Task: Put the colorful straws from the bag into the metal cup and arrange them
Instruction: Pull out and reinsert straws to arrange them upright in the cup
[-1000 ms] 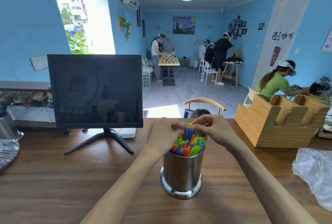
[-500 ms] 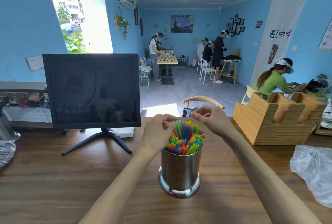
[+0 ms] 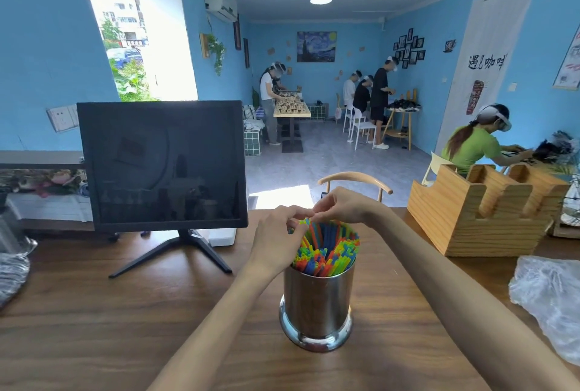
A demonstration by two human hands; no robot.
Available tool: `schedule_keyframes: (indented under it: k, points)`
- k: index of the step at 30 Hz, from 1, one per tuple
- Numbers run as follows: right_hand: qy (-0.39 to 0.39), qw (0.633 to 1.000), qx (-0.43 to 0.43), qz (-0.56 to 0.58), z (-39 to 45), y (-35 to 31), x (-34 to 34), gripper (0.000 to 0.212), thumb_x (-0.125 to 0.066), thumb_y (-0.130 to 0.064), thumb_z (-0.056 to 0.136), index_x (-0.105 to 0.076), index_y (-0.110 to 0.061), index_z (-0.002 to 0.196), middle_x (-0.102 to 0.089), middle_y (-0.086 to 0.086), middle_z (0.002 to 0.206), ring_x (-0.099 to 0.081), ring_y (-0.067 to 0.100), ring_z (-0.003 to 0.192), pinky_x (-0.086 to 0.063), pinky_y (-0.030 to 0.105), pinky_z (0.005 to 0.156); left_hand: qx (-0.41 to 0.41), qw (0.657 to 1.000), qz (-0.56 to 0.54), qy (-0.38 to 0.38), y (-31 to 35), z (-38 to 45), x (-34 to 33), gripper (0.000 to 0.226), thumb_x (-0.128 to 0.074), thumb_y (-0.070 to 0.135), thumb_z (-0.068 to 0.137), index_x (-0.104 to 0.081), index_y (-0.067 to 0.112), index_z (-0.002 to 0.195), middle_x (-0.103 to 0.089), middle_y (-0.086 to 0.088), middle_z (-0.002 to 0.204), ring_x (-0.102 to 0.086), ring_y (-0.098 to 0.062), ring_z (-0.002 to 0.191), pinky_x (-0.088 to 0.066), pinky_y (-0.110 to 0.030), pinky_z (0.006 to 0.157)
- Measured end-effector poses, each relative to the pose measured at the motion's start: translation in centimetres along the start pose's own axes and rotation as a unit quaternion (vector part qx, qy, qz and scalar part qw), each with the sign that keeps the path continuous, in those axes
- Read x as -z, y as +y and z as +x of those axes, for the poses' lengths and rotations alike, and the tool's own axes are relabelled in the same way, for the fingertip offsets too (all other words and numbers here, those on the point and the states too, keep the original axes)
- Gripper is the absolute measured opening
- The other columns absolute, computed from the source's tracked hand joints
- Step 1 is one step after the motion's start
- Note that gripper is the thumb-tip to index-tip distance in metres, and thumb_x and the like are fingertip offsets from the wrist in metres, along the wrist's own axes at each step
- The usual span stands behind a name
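My left hand and right hand meet over the far rim of the cup, which stands on the surface in front of me, right of the monitor. The straws are all inside it; the bag lies crumpled well to the right. My left fingers are curled together at the straw tips, apparently pinching one or two; my right fingers are curled just beside them, but whether they clamp a straw I cannot tell (the tips hide it).

Step in hand, as I judge it: arranging. It is done best with light pinches near the tips, nudging a few straws at a time, so the cup is not tipped.

The straws stand with long axes near vertical, open ends up, fanning outward toward the rim and leaning slightly away from me.
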State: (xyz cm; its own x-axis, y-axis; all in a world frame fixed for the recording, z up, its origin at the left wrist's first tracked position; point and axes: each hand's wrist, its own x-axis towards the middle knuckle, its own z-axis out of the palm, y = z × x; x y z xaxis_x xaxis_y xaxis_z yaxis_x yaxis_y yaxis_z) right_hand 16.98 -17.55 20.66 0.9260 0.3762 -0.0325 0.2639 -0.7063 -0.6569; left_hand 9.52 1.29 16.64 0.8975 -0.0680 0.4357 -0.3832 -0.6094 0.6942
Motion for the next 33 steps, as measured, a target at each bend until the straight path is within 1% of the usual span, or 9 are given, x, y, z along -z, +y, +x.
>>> schedule_keyframes:
  k: [7,9,12,14,19,22,25,28,33]
  points:
    - [0.041,0.998,0.028,0.025,-0.9,-1.5,2.2,0.009,-0.086,-0.027,0.082,-0.082,-0.031,0.075,-0.080,-0.001,0.085,-0.068,0.008,0.081,-0.055,0.021,0.064,-0.005,1.000,-0.025,-0.008,-0.1,0.0,0.3,0.023,-0.069,0.024,0.095,-0.072,0.036,0.114,-0.070,0.012,0.110,-0.065,-0.002,0.093,-0.049,-0.008,0.071]
    - [0.072,0.996,0.044,0.035,-1.7,-2.5,3.4,0.011,-0.086,-0.026,0.082,-0.081,-0.031,0.074,-0.080,0.001,0.089,-0.071,0.009,0.087,-0.058,0.030,0.072,-0.003,0.999,-0.047,-0.003,-0.1,0.1,0.3,0.022,-0.071,0.028,0.093,-0.072,0.035,0.114,-0.070,0.014,0.108,-0.064,-0.001,0.093,-0.055,-0.016,0.076]
    - [0.125,0.986,0.102,0.028,-3.2,-4.5,5.1,0.010,-0.082,-0.023,0.084,-0.078,-0.030,0.079,-0.078,-0.003,0.076,-0.070,0.006,0.068,-0.056,0.027,0.067,0.016,0.996,-0.085,0.021,0.4,0.5,0.3,0.026,-0.070,0.039,0.089,-0.071,0.038,0.115,-0.063,0.025,0.109,-0.059,-0.002,0.109,-0.054,-0.030,0.093]
    - [0.166,0.975,0.145,0.003,-4.2,-6.1,6.1,0.007,-0.079,-0.022,0.086,-0.076,-0.029,0.086,-0.077,-0.004,0.078,-0.073,0.011,0.072,-0.059,0.025,0.070,0.015,0.996,-0.081,0.029,1.2,1.2,0.6,0.033,-0.067,0.049,0.085,-0.067,0.044,0.118,-0.057,0.028,0.118,-0.048,-0.006,0.125,-0.041,-0.033,0.105]
    - [0.289,0.924,0.249,-0.019,-6.3,-9.7,8.5,0.017,-0.077,-0.020,0.088,-0.077,-0.016,0.105,-0.070,-0.020,0.081,-0.067,-0.010,0.069,-0.052,0.009,0.070,-0.026,0.991,-0.112,-0.074,2.8,2.7,1.2,0.048,-0.055,0.053,0.100,-0.046,0.042,0.146,-0.048,0.017,0.152,-0.036,-0.005,0.144,-0.029,-0.036,0.120]
    - [0.351,0.890,0.288,0.053,-7.3,-10.2,9.6,0.015,-0.079,-0.019,0.089,-0.076,-0.021,0.103,-0.073,-0.016,0.081,-0.069,-0.003,0.068,-0.055,0.014,0.069,-0.032,0.962,-0.240,-0.127,3.6,2.7,2.0,0.028,-0.054,0.042,0.103,-0.057,0.041,0.131,-0.070,0.018,0.123,-0.059,0.007,0.119,-0.043,-0.010,0.099]
    - [0.389,0.862,0.291,0.147,-7.4,-9.3,9.5,0.009,-0.078,-0.016,0.090,-0.078,-0.024,0.096,-0.075,-0.012,0.074,-0.066,0.007,0.064,-0.058,0.022,0.067,-0.001,0.922,-0.362,-0.137,3.4,2.5,2.8,0.029,-0.059,0.034,0.099,-0.067,0.020,0.124,-0.077,0.002,0.093,-0.072,-0.013,0.084,-0.055,-0.019,0.076]
    - [0.403,0.843,0.250,0.254,-7.1,-7.1,8.2,0.011,-0.076,-0.015,0.091,-0.079,-0.025,0.089,-0.076,-0.005,0.072,-0.064,0.009,0.062,-0.055,0.021,0.064,0.062,0.872,-0.473,-0.108,2.7,2.3,3.5,0.032,-0.069,0.033,0.086,-0.074,0.013,0.110,-0.074,-0.001,0.082,-0.060,-0.008,0.061,-0.049,-0.018,0.053]
    - [0.367,0.836,0.132,0.386,-6.6,-2.7,3.9,0.005,-0.075,-0.015,0.090,-0.079,-0.018,0.091,-0.077,0.001,0.077,-0.069,0.012,0.069,-0.057,0.024,0.071,0.151,0.799,-0.583,0.007,2.2,3.1,4.5,0.017,-0.081,0.034,0.072,-0.084,0.018,0.077,-0.074,0.002,0.078,-0.061,-0.004,0.058,-0.055,-0.018,0.053]
